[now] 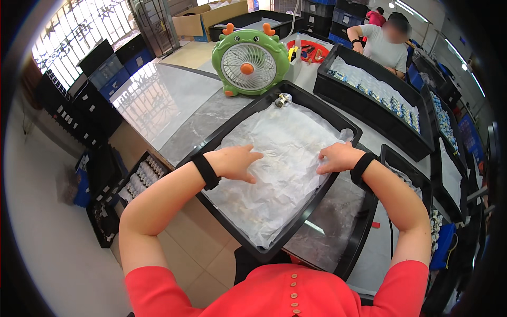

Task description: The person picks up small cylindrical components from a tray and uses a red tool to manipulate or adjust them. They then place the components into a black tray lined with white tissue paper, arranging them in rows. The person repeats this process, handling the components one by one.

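In front of me a black plastic tray lies at a slant on the table, lined with a crumpled white sheet. Over the sheet's left side, my left hand has its fingers spread and holds nothing. My right hand is at the sheet's right side, fingers bent but apart, its fingertips at the paper. Whether they touch it I cannot tell. A small metal fitting sits in the tray's far corner. Faint shapes show under the sheet. Black bands circle both my wrists.
A green cartoon-shaped fan stands beyond the tray. At the far right, a long black crate holds rows of small metal parts. A person sits behind it. A red dish holds tools. Stacked bins stand on the left.
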Available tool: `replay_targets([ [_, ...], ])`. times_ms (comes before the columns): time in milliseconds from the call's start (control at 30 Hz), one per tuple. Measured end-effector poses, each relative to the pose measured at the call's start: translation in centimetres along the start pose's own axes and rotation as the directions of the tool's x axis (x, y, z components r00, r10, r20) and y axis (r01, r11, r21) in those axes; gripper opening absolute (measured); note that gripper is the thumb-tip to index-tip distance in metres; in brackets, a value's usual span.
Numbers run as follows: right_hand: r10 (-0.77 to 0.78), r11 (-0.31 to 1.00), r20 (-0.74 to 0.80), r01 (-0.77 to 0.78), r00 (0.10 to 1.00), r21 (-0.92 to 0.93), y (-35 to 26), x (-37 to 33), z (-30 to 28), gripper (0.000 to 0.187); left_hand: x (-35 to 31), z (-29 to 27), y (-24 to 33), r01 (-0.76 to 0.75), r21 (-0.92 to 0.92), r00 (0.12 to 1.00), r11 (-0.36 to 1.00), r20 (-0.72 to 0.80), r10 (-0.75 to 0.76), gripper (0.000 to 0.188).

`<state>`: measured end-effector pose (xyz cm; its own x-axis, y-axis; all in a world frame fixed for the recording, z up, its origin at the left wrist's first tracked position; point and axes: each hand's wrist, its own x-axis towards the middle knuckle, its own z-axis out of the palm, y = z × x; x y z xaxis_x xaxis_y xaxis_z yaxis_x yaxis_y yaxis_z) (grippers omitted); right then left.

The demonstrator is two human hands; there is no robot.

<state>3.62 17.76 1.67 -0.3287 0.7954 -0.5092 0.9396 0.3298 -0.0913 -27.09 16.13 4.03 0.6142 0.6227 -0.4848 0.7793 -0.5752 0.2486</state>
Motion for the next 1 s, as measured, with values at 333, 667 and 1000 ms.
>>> replay_targets([
  [333,-0.072,0.992,-0.144,0.086,0.987,0.093,-1.0,-3.1,0.2,0.049,8.6,0.0,2.2,0.068,0.033,0.957,0.997,-0.286,-0.056,0.077],
  [667,-0.156,0.970,-0.370,0.213,0.916,0.118,-2.5,-11.1,0.1,0.034,9.2,1.2,1.7,0.070,0.052,0.991,0.996,-0.121,-0.063,0.092],
  [1000,-0.588,0.677,-0.725,0.708,0.359,-0.198,-11.4,-23.1,-1.3,0.019,9.3,1.8,1.4,0.072,0.027,0.986,0.997,-0.155,-0.067,0.095],
])
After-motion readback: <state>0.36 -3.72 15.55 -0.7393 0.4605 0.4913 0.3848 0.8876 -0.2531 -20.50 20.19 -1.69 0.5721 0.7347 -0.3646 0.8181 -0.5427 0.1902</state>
